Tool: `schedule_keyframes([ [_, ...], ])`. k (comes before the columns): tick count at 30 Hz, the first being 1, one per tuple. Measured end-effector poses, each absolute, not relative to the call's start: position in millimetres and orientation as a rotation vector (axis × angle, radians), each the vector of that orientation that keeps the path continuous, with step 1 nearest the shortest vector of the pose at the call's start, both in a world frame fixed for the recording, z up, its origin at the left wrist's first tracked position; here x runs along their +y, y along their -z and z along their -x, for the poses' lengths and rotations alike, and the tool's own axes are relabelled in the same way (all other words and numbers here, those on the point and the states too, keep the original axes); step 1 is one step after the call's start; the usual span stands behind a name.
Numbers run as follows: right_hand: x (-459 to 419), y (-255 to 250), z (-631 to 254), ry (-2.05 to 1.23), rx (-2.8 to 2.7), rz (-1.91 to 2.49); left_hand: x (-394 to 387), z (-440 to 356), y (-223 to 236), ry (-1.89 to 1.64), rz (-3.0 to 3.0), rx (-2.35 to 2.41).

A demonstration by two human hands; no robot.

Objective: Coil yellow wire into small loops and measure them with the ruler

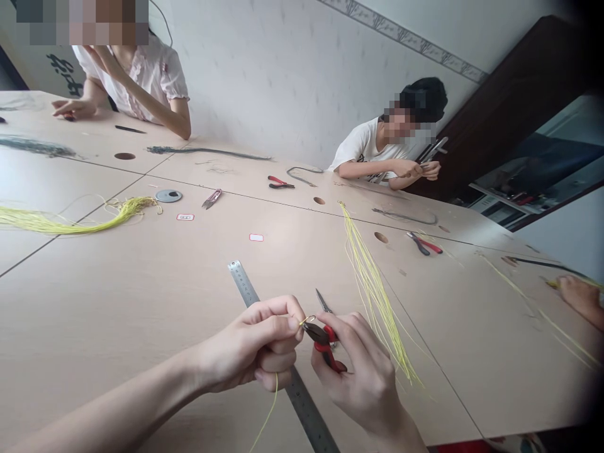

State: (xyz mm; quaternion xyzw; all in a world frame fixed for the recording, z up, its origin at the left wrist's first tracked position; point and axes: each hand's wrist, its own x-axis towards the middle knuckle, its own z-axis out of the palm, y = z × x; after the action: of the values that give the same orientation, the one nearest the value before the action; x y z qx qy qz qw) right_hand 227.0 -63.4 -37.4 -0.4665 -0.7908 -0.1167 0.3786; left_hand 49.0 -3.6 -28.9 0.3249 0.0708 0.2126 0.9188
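Observation:
My left hand (264, 343) is closed in a pinch on a thin yellow cord (271, 406) that hangs down below the fist and loops out at my fingertips. My right hand (363, 371) grips red-handled pliers (325, 343), whose dark jaws meet the cord's loop just right of my left thumb. Both hands hover over a steel ruler (283, 358) lying slantwise on the pale wooden table (141, 296). A bundle of yellow cords (372, 289) lies just right of my right hand. Small snips (323, 302) lie behind the pliers.
Another yellow cord bundle (70, 219) lies at the left. Red pliers (425, 243), further pliers (280, 183), snips (212, 198) and grey cords (207, 151) are scattered farther back. Two people sit across the table; another person's hand (582, 299) rests at the right edge.

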Motion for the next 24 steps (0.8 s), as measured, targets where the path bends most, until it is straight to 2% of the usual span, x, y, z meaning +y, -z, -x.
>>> schedule_keyframes([
  [7, -65, 39, -225, 0.268, -2.009, 1.196, -3, -49, 29, -0.440, -0.685, 0.150],
  [12, -69, 41, -223, 0.095, -1.978, 1.225, -2, -50, 28, -0.444, -0.697, 0.165],
  [24, -79, 45, -210, -1.021, -1.513, 1.440, -5, -52, 25, -0.636, -0.891, 0.308],
])
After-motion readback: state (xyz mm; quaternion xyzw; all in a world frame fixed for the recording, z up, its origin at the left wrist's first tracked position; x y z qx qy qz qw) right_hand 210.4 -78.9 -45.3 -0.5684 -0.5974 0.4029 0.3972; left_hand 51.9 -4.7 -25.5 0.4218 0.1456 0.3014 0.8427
